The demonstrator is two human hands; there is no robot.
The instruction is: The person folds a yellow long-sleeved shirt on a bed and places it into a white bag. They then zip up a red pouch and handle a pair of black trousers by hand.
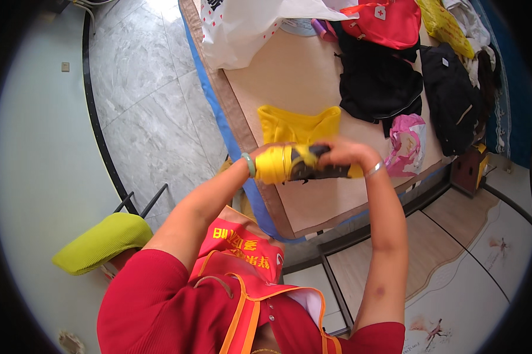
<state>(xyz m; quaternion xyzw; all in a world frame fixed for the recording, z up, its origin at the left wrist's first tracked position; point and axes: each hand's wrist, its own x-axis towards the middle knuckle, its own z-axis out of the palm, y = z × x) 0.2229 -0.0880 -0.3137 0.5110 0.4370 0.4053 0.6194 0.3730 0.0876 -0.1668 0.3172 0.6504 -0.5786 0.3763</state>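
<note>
A rolled yellow-and-black cloth bundle (272, 166) is held in front of me, above the near part of the table. My left hand (272, 148), with a pale green bangle at its wrist, grips the yellow end; the bundle covers most of its fingers. My right hand (348, 152), wearing a silver bangle, closes over the black end and is blurred. Just beyond both hands lies a yellow garment (299, 121) with a curved, banded opening. Whether it is joined to the bundle cannot be seen.
On the beige-covered table (275, 79) are a white plastic bag (244, 35), a red first-aid pouch (383, 24), black garments (379, 82), a black bag (452, 97) and a pink-and-white package (407, 144). A lime-green padded chair (104, 243) stands at left.
</note>
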